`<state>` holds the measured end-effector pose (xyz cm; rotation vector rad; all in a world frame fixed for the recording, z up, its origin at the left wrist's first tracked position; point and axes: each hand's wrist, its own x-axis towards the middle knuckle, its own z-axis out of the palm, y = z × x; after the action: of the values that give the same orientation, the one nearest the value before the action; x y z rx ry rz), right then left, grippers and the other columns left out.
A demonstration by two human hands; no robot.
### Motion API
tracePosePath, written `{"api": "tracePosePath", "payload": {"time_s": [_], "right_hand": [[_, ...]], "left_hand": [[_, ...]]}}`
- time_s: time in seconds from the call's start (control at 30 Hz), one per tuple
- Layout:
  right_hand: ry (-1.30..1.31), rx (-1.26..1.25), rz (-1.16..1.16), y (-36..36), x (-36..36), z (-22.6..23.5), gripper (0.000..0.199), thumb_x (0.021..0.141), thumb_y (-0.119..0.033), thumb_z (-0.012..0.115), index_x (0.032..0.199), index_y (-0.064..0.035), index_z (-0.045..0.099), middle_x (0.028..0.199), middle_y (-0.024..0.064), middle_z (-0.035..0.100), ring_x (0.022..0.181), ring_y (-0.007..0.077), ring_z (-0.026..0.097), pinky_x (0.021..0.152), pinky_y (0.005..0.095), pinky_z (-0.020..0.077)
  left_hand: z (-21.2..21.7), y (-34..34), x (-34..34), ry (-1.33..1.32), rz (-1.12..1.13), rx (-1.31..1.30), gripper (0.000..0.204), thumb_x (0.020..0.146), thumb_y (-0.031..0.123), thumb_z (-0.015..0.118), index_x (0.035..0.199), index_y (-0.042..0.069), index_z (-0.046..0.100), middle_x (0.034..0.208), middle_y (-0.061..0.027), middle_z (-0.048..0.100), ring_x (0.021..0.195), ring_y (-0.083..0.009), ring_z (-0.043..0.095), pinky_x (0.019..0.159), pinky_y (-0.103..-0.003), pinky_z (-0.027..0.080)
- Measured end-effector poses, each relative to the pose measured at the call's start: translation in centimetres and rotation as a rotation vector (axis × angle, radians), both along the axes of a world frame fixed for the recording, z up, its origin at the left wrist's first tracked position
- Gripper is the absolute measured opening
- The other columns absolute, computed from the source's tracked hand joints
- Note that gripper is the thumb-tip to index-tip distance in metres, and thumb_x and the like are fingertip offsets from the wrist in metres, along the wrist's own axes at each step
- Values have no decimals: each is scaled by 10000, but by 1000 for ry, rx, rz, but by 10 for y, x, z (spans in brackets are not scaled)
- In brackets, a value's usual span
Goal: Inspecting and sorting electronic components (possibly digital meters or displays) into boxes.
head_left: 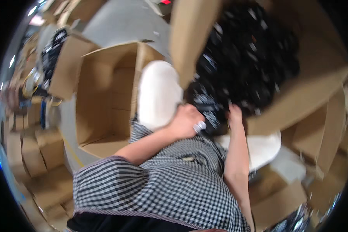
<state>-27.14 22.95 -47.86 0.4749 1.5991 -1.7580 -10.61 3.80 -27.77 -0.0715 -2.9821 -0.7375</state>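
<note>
Where cardboard boxes (pixel 104 96) crowd grey floor (pixel 123 19) (blurred), both hands (pixel 187 120) among black items (pixel 243 58)

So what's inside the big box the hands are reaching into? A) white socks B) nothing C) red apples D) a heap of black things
D: both the left hand and the right hand reach into the cardboard box, which is full of a blurry heap of black things.

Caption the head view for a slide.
Both hands, left hand and right hand, reach into a cardboard box of small black items.
</note>
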Motion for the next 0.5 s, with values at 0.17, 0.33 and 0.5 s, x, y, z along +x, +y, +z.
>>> {"api": "tracePosePath", "payload": {"time_s": [0.17, 0.33, 0.5], "right_hand": [[90, 158, -93, 10, 4, -16, 215, 913, -155, 579, 1061, -3, 614, 907, 50, 615, 729, 149, 565, 609, 274, 494], [1061, 621, 226, -8, 12, 86, 233, 944, -151, 518, 967, 63, 607, 953, 204, 588, 761, 303, 617, 698, 377, 490], [907, 278, 566, -19, 78, 140, 248, 892, -121, 521, 1100, -10, 597, 992, 218, 594, 912, 385, 589, 800, 412, 476]], "left_hand": [[-21, 8, 4, 232, -26, 273, 179, 711, 144, 608, 888, 126, 627, 738, -88, 571, 776, -309, 563, 688, -445, 434], [-53, 19, -1, 157, 65, 251, 170, 751, 146, 600, 921, 141, 606, 817, -47, 577, 870, -256, 546, 744, -397, 393], [-43, 31, -11, 187, 121, 361, 303, 822, 157, 576, 1107, 56, 600, 986, -117, 587, 937, -306, 568, 812, -422, 451]]}}
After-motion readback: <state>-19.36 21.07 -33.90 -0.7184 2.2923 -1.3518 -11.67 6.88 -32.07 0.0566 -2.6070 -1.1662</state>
